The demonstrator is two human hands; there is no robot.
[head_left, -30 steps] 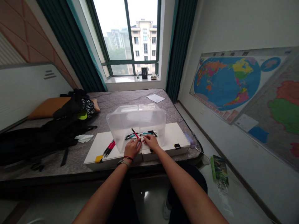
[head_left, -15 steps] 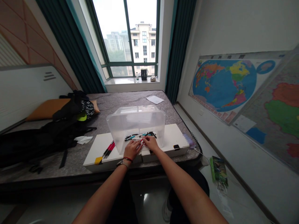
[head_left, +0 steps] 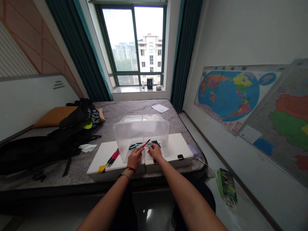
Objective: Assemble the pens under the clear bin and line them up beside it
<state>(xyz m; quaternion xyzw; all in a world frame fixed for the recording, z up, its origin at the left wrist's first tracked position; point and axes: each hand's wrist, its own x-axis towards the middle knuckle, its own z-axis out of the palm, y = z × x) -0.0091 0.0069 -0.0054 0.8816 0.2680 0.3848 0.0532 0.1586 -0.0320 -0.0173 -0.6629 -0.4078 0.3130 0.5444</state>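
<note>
left hand [head_left: 134, 158]: grip clamped on red pen [head_left: 145, 143], above meeting edges of two white boxes [head_left: 101, 154] | right hand [head_left: 155, 151]: just beside pen; whether grip holds something, cannot tell | spare red pens [head_left: 115, 156]: near boxes' front-left corner | black and blue pens [head_left: 138, 146]: at clear bin [head_left: 141, 128] | sheet [head_left: 160, 108]: near far right corner of mattress [head_left: 115, 109] | world map [head_left: 231, 93]: title too small for sure reading

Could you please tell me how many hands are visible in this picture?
2: the left hand holds a red pen; the right hand is close beside it, though whether it holds anything is unclear. No other hand shows.
</note>
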